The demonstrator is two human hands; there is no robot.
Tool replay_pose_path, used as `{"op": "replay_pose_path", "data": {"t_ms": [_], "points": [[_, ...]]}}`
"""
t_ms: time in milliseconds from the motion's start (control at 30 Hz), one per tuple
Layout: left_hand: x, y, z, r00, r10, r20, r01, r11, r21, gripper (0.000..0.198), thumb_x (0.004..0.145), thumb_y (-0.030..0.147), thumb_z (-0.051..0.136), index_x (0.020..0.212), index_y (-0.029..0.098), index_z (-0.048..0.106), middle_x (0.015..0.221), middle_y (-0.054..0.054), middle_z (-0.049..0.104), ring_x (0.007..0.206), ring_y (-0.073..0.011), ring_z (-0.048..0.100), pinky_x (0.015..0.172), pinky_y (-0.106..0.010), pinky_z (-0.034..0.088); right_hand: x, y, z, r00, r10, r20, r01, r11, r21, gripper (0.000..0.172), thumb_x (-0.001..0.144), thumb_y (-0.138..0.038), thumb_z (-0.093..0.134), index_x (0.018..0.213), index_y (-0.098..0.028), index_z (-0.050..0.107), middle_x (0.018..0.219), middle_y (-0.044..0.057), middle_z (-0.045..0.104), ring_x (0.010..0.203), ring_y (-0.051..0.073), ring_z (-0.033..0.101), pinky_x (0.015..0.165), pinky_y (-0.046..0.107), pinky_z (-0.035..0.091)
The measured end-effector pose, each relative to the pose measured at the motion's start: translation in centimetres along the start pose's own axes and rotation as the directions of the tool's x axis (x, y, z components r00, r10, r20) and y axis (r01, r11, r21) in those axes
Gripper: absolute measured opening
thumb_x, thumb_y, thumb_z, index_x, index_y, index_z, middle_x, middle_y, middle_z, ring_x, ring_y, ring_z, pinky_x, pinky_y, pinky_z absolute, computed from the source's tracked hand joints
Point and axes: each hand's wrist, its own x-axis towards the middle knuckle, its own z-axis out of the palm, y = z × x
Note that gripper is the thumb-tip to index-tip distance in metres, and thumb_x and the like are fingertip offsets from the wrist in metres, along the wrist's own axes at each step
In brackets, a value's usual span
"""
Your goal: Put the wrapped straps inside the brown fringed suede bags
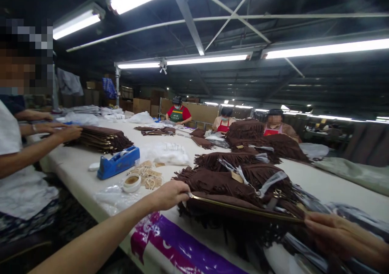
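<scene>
Stretched between my two hands is a dark brown fringed bag (237, 206) with a gold zipper along its top edge. My left hand (170, 194) pinches the zipper's left end. The right end is gripped by the fingers of my right hand (340, 230), at the lower right. Fringe hangs below the zipper over the table edge. Just behind it lie more brown fringed bags (215, 180) with clear plastic wrapping and a tan tag (237, 177). Whether the zipper is fully closed I cannot tell.
A blue tape dispenser (118, 161), a tape roll (131, 183) and tan tags with strings (148, 174) lie left of my hands. Purple printed plastic (185, 241) drapes over the near edge. A co-worker at left handles a brown stack (99, 138); several people work across the table.
</scene>
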Motion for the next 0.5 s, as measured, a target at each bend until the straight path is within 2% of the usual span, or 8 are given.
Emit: {"op": "replay_pose_path", "data": {"t_ms": [67, 133, 233, 300, 400, 500], "points": [[0.7, -0.6, -0.2, 0.998, 0.050, 0.049, -0.043, 0.990, -0.132, 0.011, 0.081, 0.023, 0.051, 0.082, 0.021, 0.063, 0.082, 0.002, 0.067, 0.080, -0.0143, 0.061, 0.070, -0.019, 0.044, 0.2, 0.2, -0.8, 0.999, 0.040, -0.029, -0.039, 0.999, 0.035, 0.041, 0.074, -0.065, 0.046, 0.059, -0.027, 0.047, 0.052, 0.001, 0.043, 0.041, 0.013, 0.036, 0.048, 0.033, 0.023], [2.2, -1.3, -0.9, 0.994, 0.069, 0.090, -0.046, 0.971, -0.233, 0.012, 0.080, 0.023, 0.049, 0.081, 0.020, 0.060, 0.073, 0.003, 0.063, 0.070, -0.0143, 0.060, 0.062, -0.020, 0.044, 0.8, -1.0, -1.8, 0.997, 0.044, -0.062, -0.040, 0.997, 0.070, 0.041, 0.074, -0.065, 0.049, 0.059, -0.027, 0.047, 0.053, 0.000, 0.042, 0.042, 0.013, 0.039, 0.048, 0.032, 0.023], [5.8, -2.3, -2.9, 0.994, 0.069, 0.087, -0.039, 0.950, -0.310, 0.012, 0.078, 0.025, 0.047, 0.075, 0.018, 0.056, 0.062, 0.003, 0.057, 0.059, -0.0141, 0.056, 0.055, -0.022, 0.042, 2.2, -5.2, -3.4, 0.992, 0.031, -0.122, -0.014, 0.991, 0.136, 0.042, 0.076, -0.063, 0.050, 0.060, -0.026, 0.042, 0.056, 0.001, 0.046, 0.042, 0.012, 0.044, 0.047, 0.031, 0.027], [8.3, -2.7, -4.9, 0.998, 0.057, 0.009, -0.051, 0.950, -0.308, 0.011, 0.075, 0.024, 0.048, 0.068, 0.017, 0.052, 0.060, 0.003, 0.053, 0.059, -0.0139, 0.054, 0.055, -0.022, 0.041, 2.8, -9.2, -4.5, 0.969, 0.027, -0.246, 0.013, 0.987, 0.159, 0.037, 0.079, -0.060, 0.052, 0.065, -0.026, 0.046, 0.066, 0.005, 0.057, 0.048, 0.014, 0.055, 0.050, 0.031, 0.034], [11.4, -2.4, -8.9, 0.983, 0.056, -0.176, -0.102, 0.957, -0.270, 0.011, 0.077, 0.024, 0.047, 0.068, 0.018, 0.049, 0.062, 0.003, 0.050, 0.060, -0.0131, 0.049, 0.056, -0.023, 0.037, 2.9, -14.9, -6.4, 0.878, -0.034, -0.478, 0.138, 0.973, 0.184, 0.026, 0.083, -0.051, 0.054, 0.077, -0.026, 0.053, 0.093, 0.015, 0.066, 0.071, 0.021, 0.068, 0.064, 0.033, 0.045], [12.5, -1.4, -13.2, 0.941, 0.089, -0.327, -0.166, 0.962, -0.218, 0.015, 0.086, 0.028, 0.043, 0.078, 0.018, 0.050, 0.068, 0.002, 0.051, 0.064, -0.0133, 0.047, 0.060, -0.024, 0.037, 1.9, -17.6, -8.5, 0.794, -0.078, -0.603, 0.236, 0.954, 0.187, 0.022, 0.088, -0.043, 0.048, 0.079, -0.025, 0.056, 0.099, 0.020, 0.068, 0.078, 0.024, 0.070, 0.069, 0.036, 0.048]]}}
